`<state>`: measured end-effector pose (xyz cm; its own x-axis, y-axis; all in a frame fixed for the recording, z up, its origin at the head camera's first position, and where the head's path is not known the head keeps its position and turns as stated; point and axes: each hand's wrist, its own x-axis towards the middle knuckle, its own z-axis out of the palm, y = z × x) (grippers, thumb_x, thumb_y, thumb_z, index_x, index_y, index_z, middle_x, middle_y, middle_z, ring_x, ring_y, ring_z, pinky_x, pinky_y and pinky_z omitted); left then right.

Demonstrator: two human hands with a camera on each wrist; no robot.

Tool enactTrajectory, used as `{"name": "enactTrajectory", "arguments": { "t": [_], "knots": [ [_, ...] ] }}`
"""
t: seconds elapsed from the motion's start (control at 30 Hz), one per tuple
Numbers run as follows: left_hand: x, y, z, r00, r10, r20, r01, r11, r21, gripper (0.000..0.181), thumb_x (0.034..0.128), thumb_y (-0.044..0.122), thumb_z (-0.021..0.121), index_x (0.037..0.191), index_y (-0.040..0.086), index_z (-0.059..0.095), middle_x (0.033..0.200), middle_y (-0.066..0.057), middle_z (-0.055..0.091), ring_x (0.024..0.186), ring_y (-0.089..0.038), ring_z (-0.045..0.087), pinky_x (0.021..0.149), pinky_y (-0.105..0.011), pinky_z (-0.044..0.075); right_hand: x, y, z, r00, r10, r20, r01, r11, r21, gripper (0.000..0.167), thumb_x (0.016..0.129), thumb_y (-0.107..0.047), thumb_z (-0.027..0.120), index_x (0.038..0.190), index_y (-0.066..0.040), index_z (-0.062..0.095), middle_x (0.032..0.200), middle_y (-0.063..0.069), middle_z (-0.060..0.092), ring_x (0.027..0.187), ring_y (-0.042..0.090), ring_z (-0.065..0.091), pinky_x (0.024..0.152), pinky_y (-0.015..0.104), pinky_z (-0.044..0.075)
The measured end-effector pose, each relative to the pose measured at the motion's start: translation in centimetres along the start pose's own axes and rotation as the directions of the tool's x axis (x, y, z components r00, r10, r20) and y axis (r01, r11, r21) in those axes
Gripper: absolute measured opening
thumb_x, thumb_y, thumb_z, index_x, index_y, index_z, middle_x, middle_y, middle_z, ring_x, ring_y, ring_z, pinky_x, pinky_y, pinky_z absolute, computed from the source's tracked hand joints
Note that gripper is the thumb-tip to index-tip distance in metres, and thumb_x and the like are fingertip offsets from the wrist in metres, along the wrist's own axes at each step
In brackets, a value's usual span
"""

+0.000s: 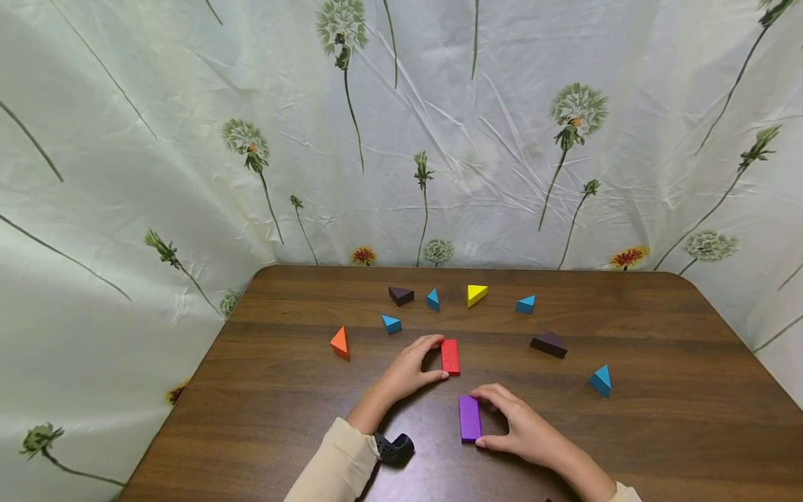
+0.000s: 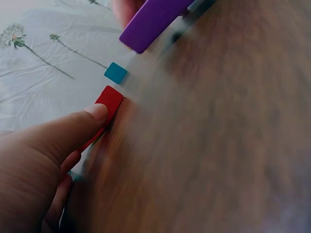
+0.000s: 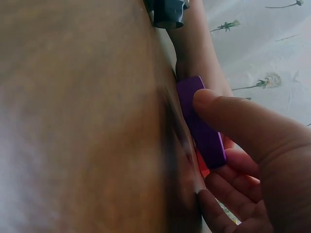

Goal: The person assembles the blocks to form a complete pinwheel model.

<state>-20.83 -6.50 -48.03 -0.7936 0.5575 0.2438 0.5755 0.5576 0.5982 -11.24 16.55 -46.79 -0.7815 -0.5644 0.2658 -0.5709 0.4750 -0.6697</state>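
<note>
Near the middle of the table, my left hand (image 1: 404,371) pinches a flat red rectangular block (image 1: 450,357) by its two ends, between thumb and fingers. Closer to me and slightly right, my right hand (image 1: 519,427) holds a purple rectangular block (image 1: 470,418) the same way. The two blocks are apart. In the left wrist view the thumb lies on the end of the red block (image 2: 114,98), with the purple block (image 2: 153,22) beyond. The right wrist view shows thumb and fingertips gripping the purple block (image 3: 201,127), which partly hides the red one.
Triangular blocks lie spread over the wooden table (image 1: 251,390): an orange one (image 1: 341,344) at left, a yellow one (image 1: 476,294) at the back, dark ones such as the right-hand one (image 1: 549,344), and several blue ones, one (image 1: 601,381) at far right. A flowered curtain (image 1: 502,139) hangs behind.
</note>
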Motion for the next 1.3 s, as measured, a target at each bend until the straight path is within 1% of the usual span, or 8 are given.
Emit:
{"name": "enactTrajectory", "arguments": {
  "t": [0.23, 0.37, 0.47, 0.57, 0.73, 1.07, 1.3],
  "knots": [
    [0.6, 0.0, 0.4, 1.000, 0.021, -0.010, -0.021, 1.000, -0.016, 0.060, 0.0798, 0.029, 0.069, 0.129, 0.004, 0.045, 0.124, -0.007, 0.050, 0.115, -0.015, 0.045, 0.097, -0.031, 0.035, 0.7, 0.5, -0.2, 1.000, 0.003, 0.004, -0.003, 1.000, -0.001, 0.056, 0.077, -0.030, 0.071, 0.120, -0.001, 0.050, 0.117, 0.005, 0.049, 0.101, 0.020, 0.050, 0.078, 0.029, 0.047],
    [0.8, -0.1, 0.6, 0.999, 0.038, -0.003, -0.038, 0.999, -0.002, 0.056, 0.0795, 0.030, 0.069, 0.126, 0.004, 0.049, 0.124, -0.007, 0.051, 0.117, -0.016, 0.044, 0.097, -0.030, 0.034, 1.1, 0.8, -0.3, 1.000, 0.025, 0.015, -0.025, 1.000, 0.006, 0.056, 0.078, -0.029, 0.070, 0.121, -0.001, 0.049, 0.118, 0.006, 0.049, 0.102, 0.021, 0.050, 0.078, 0.030, 0.047],
    [0.9, 0.0, 0.5, 0.999, 0.036, 0.010, -0.036, 0.999, -0.006, 0.056, 0.0789, 0.032, 0.069, 0.125, 0.006, 0.051, 0.125, -0.006, 0.051, 0.118, -0.015, 0.043, 0.098, -0.029, 0.033, 1.3, 1.0, -0.4, 0.998, 0.054, 0.022, -0.054, 0.999, 0.007, 0.057, 0.078, -0.030, 0.070, 0.123, -0.002, 0.048, 0.119, 0.006, 0.048, 0.101, 0.018, 0.050, 0.080, 0.030, 0.046],
    [0.9, 0.0, 0.5, 1.000, 0.028, 0.011, -0.028, 0.999, -0.028, 0.054, 0.0806, 0.033, 0.067, 0.125, 0.007, 0.051, 0.125, -0.005, 0.051, 0.118, -0.015, 0.043, 0.098, -0.029, 0.033, 1.5, 1.0, -0.4, 0.996, 0.082, 0.025, -0.082, 0.997, 0.011, 0.059, 0.078, -0.031, 0.070, 0.124, -0.003, 0.048, 0.120, 0.005, 0.047, 0.098, 0.015, 0.050, 0.080, 0.030, 0.046],
    [0.9, 0.0, 0.5, 0.999, 0.041, -0.012, -0.041, 0.998, -0.053, 0.045, 0.0861, 0.031, 0.060, 0.124, 0.006, 0.053, 0.124, -0.006, 0.053, 0.117, -0.016, 0.045, 0.098, -0.029, 0.034, 1.8, 1.0, -0.3, 0.993, 0.113, 0.028, -0.113, 0.993, 0.028, 0.060, 0.078, -0.032, 0.070, 0.125, -0.004, 0.047, 0.121, 0.004, 0.047, 0.095, 0.013, 0.049, 0.077, 0.028, 0.045],
    [1.0, -0.1, 0.8, 0.998, 0.054, -0.028, -0.055, 0.998, -0.043, 0.043, 0.0863, 0.030, 0.060, 0.123, 0.008, 0.055, 0.122, -0.005, 0.054, 0.116, -0.016, 0.046, 0.097, -0.028, 0.034, 2.2, 1.3, 0.0, 0.996, 0.087, -0.024, -0.087, 0.996, 0.011, 0.059, 0.076, -0.031, 0.071, 0.124, -0.005, 0.049, 0.117, 0.001, 0.046, 0.088, 0.011, 0.046, 0.069, 0.023, 0.043],
    [1.0, 0.0, 0.9, 0.997, 0.064, -0.032, -0.066, 0.997, -0.042, 0.043, 0.0853, 0.029, 0.062, 0.122, 0.008, 0.055, 0.122, -0.006, 0.054, 0.116, -0.016, 0.046, 0.097, -0.029, 0.034, 2.2, 1.4, 0.2, 0.994, 0.100, -0.036, -0.101, 0.995, 0.000, 0.059, 0.077, -0.035, 0.070, 0.125, -0.007, 0.050, 0.117, -0.001, 0.046, 0.086, 0.009, 0.045, 0.067, 0.023, 0.042]
  ]
}}
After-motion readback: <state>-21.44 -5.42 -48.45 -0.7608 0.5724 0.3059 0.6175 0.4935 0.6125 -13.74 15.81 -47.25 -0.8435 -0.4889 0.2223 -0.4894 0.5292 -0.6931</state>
